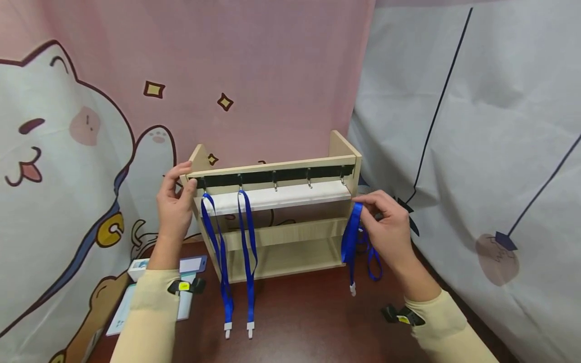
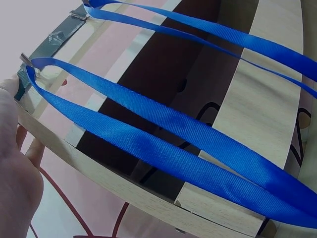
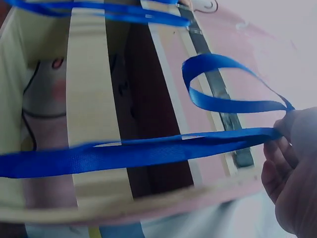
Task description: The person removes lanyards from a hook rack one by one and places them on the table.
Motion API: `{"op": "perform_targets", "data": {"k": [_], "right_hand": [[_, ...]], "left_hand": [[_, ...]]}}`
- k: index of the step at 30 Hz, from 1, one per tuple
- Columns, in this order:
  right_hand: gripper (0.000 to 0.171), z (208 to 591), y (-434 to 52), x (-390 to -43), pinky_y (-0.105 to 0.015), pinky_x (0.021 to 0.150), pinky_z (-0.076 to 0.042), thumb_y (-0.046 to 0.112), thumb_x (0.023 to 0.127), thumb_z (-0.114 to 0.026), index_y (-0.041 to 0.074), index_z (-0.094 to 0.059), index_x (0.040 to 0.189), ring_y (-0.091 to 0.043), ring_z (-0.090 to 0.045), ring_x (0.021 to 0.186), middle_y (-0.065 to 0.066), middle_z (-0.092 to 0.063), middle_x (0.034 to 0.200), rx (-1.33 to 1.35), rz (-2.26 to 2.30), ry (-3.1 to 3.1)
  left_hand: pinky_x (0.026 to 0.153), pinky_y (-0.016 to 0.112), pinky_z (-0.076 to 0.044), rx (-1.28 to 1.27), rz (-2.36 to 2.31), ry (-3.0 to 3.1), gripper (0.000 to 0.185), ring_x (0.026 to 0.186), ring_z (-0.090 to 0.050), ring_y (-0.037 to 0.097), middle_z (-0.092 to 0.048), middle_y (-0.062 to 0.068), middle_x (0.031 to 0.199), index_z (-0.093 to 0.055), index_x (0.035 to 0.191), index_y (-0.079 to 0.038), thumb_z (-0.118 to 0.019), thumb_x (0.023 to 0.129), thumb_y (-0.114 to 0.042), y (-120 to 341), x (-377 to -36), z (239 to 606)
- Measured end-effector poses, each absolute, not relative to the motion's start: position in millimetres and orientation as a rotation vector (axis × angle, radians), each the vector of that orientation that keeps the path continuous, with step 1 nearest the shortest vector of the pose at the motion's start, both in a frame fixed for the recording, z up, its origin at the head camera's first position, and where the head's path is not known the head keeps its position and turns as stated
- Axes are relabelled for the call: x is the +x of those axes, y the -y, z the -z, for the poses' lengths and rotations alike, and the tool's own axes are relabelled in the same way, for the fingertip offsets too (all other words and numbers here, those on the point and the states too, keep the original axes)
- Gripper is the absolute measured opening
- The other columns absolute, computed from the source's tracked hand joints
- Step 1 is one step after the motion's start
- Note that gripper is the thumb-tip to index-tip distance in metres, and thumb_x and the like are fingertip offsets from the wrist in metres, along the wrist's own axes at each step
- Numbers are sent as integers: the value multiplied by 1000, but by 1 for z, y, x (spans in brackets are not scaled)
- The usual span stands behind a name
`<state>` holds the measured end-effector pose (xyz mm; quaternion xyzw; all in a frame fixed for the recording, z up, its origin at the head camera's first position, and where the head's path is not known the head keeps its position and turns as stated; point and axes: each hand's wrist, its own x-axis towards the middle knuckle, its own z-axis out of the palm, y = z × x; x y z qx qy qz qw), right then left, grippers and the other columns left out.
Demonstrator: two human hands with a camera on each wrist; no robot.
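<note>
A small wooden shelf [image 1: 290,164] carries a dark strip of metal hooks [image 1: 274,180] along its front top board. Blue lanyards hang from the two leftmost hooks, a left one [image 1: 222,257] and a second one [image 1: 247,242], white clips at their lower ends. My left hand [image 1: 176,206] grips the shelf's upper left corner, thumb on the front. At the right end, my right hand [image 1: 388,227] pinches another blue lanyard [image 1: 350,237] near the last hook. In the right wrist view, its upper loop [image 3: 208,82] stands out from the fingers over the hook strip.
More blue strap [image 1: 374,264] shows behind the right hand. Boxes and card holders [image 1: 186,297] lie left of the shelf on the dark table [image 1: 299,322], partly behind the left sleeve. Printed cloth [image 1: 290,75] hangs behind and on both sides.
</note>
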<state>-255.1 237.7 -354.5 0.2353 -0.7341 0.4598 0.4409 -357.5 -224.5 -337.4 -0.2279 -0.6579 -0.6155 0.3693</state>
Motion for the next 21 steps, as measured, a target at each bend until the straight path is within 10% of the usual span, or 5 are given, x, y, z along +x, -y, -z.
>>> {"op": "perform_targets", "data": {"k": [9,21], "right_hand": [[19,342,-264,-232,-14,64,-45,-23,94,-67,-10,-79,102,-6,-57,70,-16,-69,88,511,-1088,1830],[17,369,-319,-242,-12,67,-42,-14,95,-69,-6,-82,104,-1,-57,72,-20,-74,91,276,-962,1837]], "left_hand": [[110,34,-48,-570,1583,1675,30,141,-54,24,-61,11,156,-62,138,10,-65,110,1,219,-353,331],[109,33,-51,-555,1574,1699,30,142,-54,23,-62,7,156,-64,138,6,-67,110,-2,223,-356,336]]}}
